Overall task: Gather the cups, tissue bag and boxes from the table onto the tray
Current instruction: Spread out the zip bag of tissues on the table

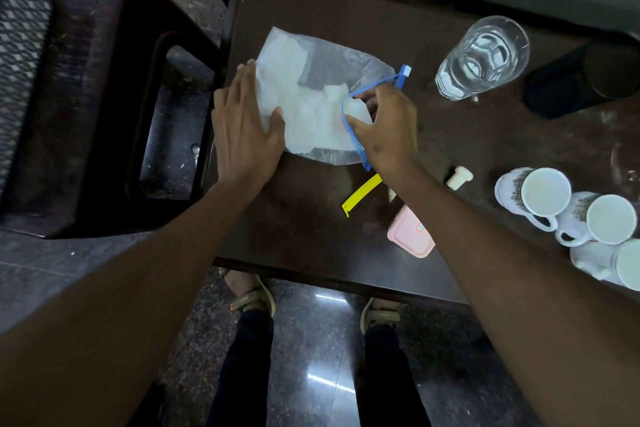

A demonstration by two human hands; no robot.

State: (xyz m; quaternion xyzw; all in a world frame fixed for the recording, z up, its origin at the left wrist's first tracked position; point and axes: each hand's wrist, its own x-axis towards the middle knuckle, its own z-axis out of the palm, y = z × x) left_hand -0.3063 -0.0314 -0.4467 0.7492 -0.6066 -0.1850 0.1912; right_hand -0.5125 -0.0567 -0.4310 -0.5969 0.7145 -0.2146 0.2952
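Tissue bag: the clear tissue bag [311,97] lies flat on the dark bench [311,236], toward its left end, white tissues bunched inside. Its blue zip edge [349,121] stands open on the right side, probably why both hands are on it before any lifting.

Left hand: the left hand [242,125] lies spread, fingers straight, palm down on the closed end of the bag. It seems to pin the bag so it cannot slide while the mouth is worked.

Right hand: the right hand [384,125] has its fingers curled at the bag's mouth, pinching the blue zip edge. Whether it also holds tissue inside the opening I cannot tell.

Cups: three white cups [545,192] lie on their sides, touching one another, at the bench's right edge, well apart from the bag and untouched by either hand.

Box: a pink box [410,236] sits near the front edge, partly hidden under the right forearm.

Other things: a glass of water [483,57] stands upright behind the right hand, near enough that a careless sweep could tip it. A yellow clip [362,194] and a small white cap [459,177] lie loose on the bench.

Tray: none is in view, so the carry destination is unknown.

Progress: judged early; nothing looks gathered yet.
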